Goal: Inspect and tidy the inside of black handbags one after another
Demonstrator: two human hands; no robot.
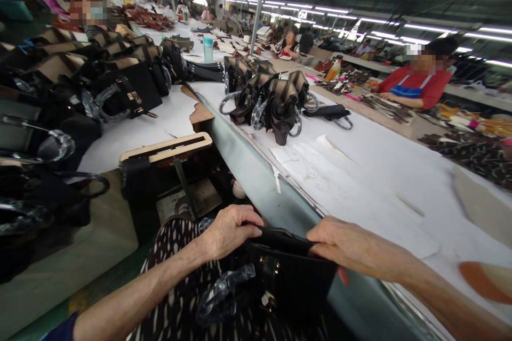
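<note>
A black handbag (292, 277) with gold hardware rests on my lap at the bottom of the head view, a handle wrapped in clear plastic (224, 290) hanging off its left side. My left hand (230, 230) curls over the bag's upper left rim, fingers closed on it. My right hand (346, 248) grips the upper right rim, thumb down the bag's front. Both hands hold the bag's mouth, just below the metal edge (256, 162) of the long white worktable (360, 170).
A cluster of dark brown handbags (272, 98) stands on the worktable ahead. Many black handbags (120, 82) crowd the table at left. A wooden slotted board (168, 146) lies over a gap beside me. Other workers sit at tables, one in red (418, 85) at right.
</note>
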